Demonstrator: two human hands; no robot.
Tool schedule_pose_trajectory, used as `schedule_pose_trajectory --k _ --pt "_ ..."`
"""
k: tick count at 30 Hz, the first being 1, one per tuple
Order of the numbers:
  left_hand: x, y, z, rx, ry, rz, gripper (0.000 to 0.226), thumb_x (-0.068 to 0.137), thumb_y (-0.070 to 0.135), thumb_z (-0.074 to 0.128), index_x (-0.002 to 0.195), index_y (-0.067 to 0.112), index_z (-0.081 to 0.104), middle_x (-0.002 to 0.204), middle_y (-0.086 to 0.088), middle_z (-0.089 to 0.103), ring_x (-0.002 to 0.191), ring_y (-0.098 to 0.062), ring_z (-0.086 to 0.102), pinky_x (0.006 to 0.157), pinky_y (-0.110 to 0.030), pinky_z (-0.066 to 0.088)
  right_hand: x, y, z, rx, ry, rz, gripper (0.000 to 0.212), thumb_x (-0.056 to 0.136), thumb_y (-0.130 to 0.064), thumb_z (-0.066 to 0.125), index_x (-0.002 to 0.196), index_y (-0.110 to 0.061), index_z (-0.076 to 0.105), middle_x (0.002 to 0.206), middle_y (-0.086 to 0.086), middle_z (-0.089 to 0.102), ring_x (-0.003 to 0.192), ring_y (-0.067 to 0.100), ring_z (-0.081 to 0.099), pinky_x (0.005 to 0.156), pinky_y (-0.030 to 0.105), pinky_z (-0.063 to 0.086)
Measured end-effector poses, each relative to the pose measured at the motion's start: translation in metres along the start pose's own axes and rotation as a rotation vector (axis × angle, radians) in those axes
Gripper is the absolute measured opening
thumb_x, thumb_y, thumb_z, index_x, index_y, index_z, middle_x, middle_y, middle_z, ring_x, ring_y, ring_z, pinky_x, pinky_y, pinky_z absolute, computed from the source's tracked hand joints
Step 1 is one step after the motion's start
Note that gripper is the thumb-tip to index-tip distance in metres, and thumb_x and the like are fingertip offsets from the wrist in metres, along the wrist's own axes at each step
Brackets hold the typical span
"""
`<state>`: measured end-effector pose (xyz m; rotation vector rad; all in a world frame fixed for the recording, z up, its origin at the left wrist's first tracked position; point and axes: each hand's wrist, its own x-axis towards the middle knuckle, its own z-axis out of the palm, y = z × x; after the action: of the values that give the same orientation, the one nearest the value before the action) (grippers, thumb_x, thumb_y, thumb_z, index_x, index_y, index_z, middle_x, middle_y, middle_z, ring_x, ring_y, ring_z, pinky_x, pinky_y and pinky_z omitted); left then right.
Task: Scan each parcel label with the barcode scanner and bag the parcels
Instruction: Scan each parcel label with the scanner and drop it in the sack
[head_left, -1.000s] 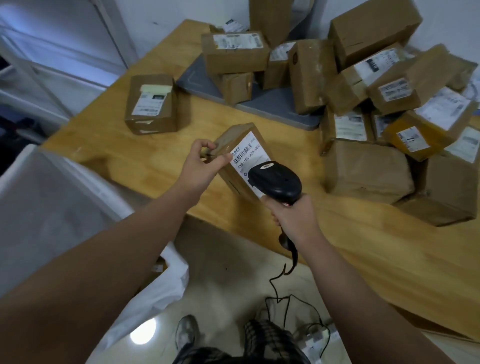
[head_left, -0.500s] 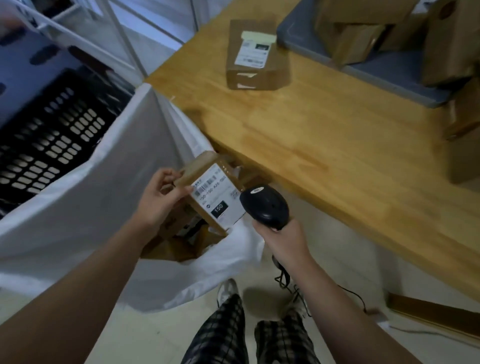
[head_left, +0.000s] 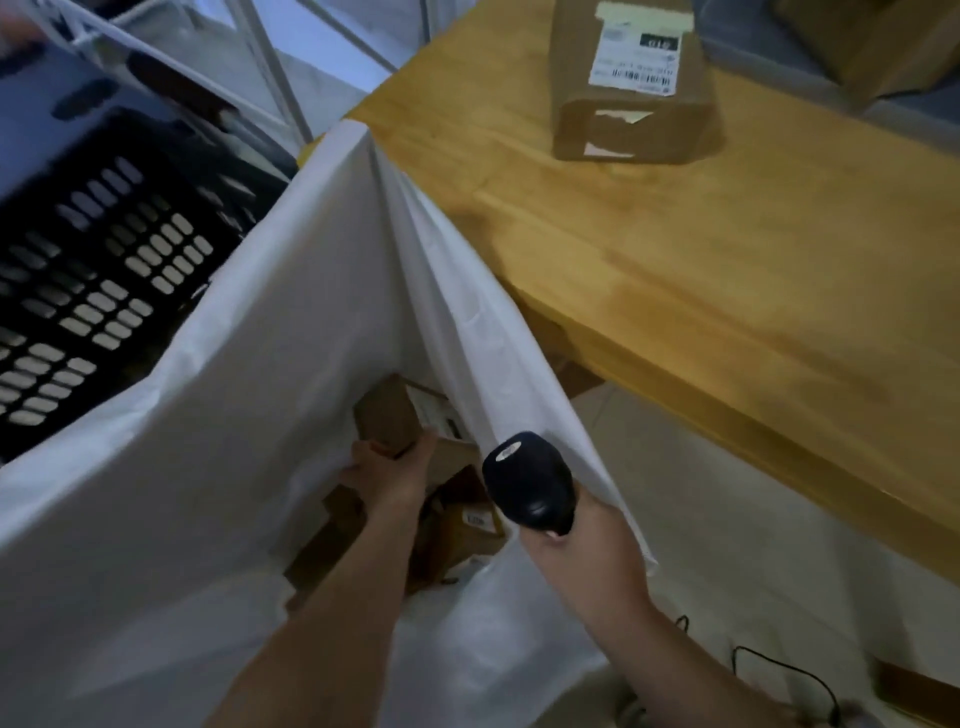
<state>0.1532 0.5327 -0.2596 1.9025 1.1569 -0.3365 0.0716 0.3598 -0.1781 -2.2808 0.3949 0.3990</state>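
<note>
My left hand reaches down inside the large white bag and grips a small brown parcel with a white label on its side. Several other brown parcels lie deeper in the bag. My right hand grips the black barcode scanner at the bag's right edge, holding the white fabric aside. One more brown parcel with a white label sits on the wooden table.
A black perforated crate stands left of the bag, with white metal rails behind it. The scanner's black cable trails over the pale tiled floor. A grey mat with more boxes shows at the table's top right corner.
My left hand has lowered the labelled parcel from above the bag's mouth down inside it. The right hand with the scanner has shifted to the bag's edge. The view has swung left and downward.
</note>
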Motion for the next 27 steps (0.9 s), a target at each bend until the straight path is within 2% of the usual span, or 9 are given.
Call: schedule_pose_trajectory --k 4,7,10,13,16,19,21,25,27 --pt "0.038 0.009 0.043 -0.093 -0.04 0.067 0.095 0.073 0.059 0.071 0.145 0.013 0.03 0.148 -0.018 0.025 0.131 -0.035 0.035 0.109 -0.04 0.033 0.015 0.01 0.009 -0.047 0.008 -0.01 0.033 0.08 -0.034 0.071 0.066 -0.034 0.042 0.054 -0.008 0.049 0.053 0.003 0.049 0.048 0.016 0.03" --pt "0.061 0.003 0.06 0.131 -0.222 0.357 0.067 0.085 0.047 0.059 0.141 0.014 0.042 0.142 -0.02 0.041 0.124 -0.035 0.045 0.104 -0.042 0.04 0.023 0.017 0.012 -0.055 0.019 -0.034 0.039 0.078 -0.029 0.074 0.062 -0.035 0.039 0.051 -0.011 0.044 0.052 0.002 0.046 0.049 0.021 0.031" --pt "0.078 0.004 0.063 0.45 -0.274 0.572 0.05 0.1 0.014 0.04 0.149 0.02 0.029 0.14 -0.021 0.043 0.118 -0.036 0.048 0.098 -0.042 0.044 0.03 0.02 0.012 -0.048 0.055 -0.046 0.048 0.077 -0.022 0.075 0.06 -0.037 0.033 0.048 -0.012 0.039 0.05 0.002 0.041 0.049 0.023 0.029" --pt "0.088 0.009 0.063 0.655 -0.296 0.639 0.06 0.1 0.004 0.032 0.154 0.026 0.016 0.144 -0.016 0.041 0.117 -0.033 0.05 0.096 -0.039 0.047 0.033 0.019 0.009 -0.057 0.064 -0.051 0.038 0.078 -0.022 0.074 0.063 -0.035 0.041 0.053 -0.009 0.047 0.053 0.005 0.048 0.05 0.024 0.034" --pt "0.089 0.011 0.065 0.7 -0.253 0.65 0.052 0.103 0.006 0.032 0.153 0.015 0.021 0.146 -0.015 0.04 0.123 -0.027 0.047 0.099 -0.026 0.036 0.034 0.018 0.008 -0.05 0.062 -0.044 0.016 0.077 -0.025 0.073 0.08 -0.023 0.057 0.069 -0.004 0.062 0.066 0.012 0.059 0.059 0.03 0.049" --pt "0.085 0.003 0.062 0.631 -0.144 0.71 0.047 0.104 0.017 0.036 0.15 0.009 0.029 0.147 -0.012 0.041 0.13 -0.023 0.041 0.108 -0.025 0.025 0.034 0.021 0.009 -0.042 0.069 -0.068 0.023 0.077 -0.024 0.072 0.098 -0.018 0.066 0.071 -0.002 0.064 0.066 0.013 0.061 0.062 0.033 0.052" --pt "0.073 0.0 0.049 0.609 -0.094 0.708 0.044 0.102 0.015 0.041 0.144 0.006 0.036 0.141 -0.015 0.046 0.124 -0.026 0.047 0.105 -0.028 0.031 0.032 0.019 0.008 -0.047 0.07 -0.071 0.025 0.078 -0.024 0.071 0.102 -0.018 0.066 0.07 -0.003 0.064 0.065 0.011 0.06 0.061 0.033 0.052" --pt "0.042 0.009 0.011 0.631 -0.142 0.632 0.043 0.101 0.02 0.043 0.142 0.01 0.037 0.133 -0.016 0.046 0.117 -0.029 0.048 0.094 -0.036 0.041 0.022 0.006 -0.002 -0.014 0.061 -0.051 0.022 0.081 -0.024 0.07 0.102 -0.021 0.065 0.07 -0.002 0.065 0.066 0.014 0.061 0.06 0.033 0.051" --pt "0.021 0.019 -0.01 0.668 -0.143 0.672 0.04 0.101 0.021 0.041 0.14 0.011 0.038 0.136 -0.014 0.043 0.12 -0.028 0.045 0.095 -0.035 0.039 0.015 -0.002 -0.013 -0.011 0.068 -0.04 0.017 0.081 -0.023 0.07 0.081 -0.03 0.055 0.062 -0.006 0.059 0.06 0.011 0.057 0.052 0.024 0.042"
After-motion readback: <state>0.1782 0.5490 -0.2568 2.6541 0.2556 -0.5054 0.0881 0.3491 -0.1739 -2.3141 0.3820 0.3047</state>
